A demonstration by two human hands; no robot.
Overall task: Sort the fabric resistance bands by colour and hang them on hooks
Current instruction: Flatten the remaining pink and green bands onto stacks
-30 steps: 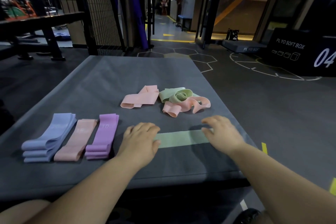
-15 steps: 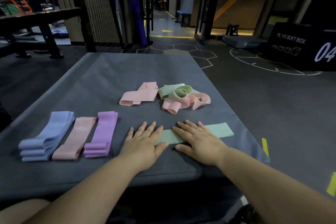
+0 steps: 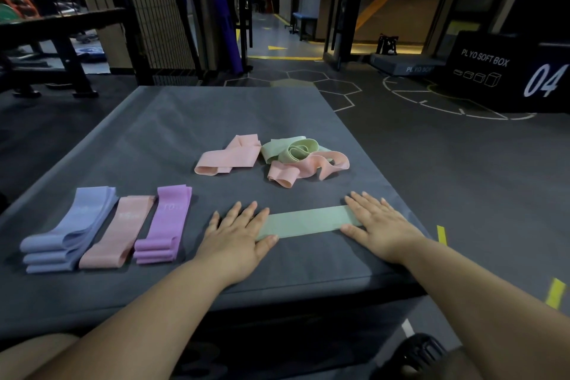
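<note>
Two hands are laid flat, fingers straight and slightly spread, on one light green band [image 3: 308,221] that is stretched out across the near part of the grey counter [image 3: 185,126]. The left hand [image 3: 237,236] is pressed on the band's left end and the right hand [image 3: 381,230] on its right end; nothing is gripped by either, and the middle of the band is left uncovered between them. Just left of the left hand, three sorted lots are set side by side, each lying lengthwise away from the near edge: a purple stack [image 3: 165,225] nearest the hand, a pink lot [image 3: 120,231] just beside it, and a blue stack [image 3: 66,234] at the far left. Farther back on the counter, well apart from the hands, a folded pink band [image 3: 229,156] is seen lying loose. Just to its right, coiled green bands [image 3: 290,149] are tangled with a twisted pink band [image 3: 305,171]. Beyond the counter, a dark floor [image 3: 401,145] marked with pale lines is noted, with a black box [image 3: 509,77] lettered "PLYO SOFT BOX" and "04" at the far right.
</note>
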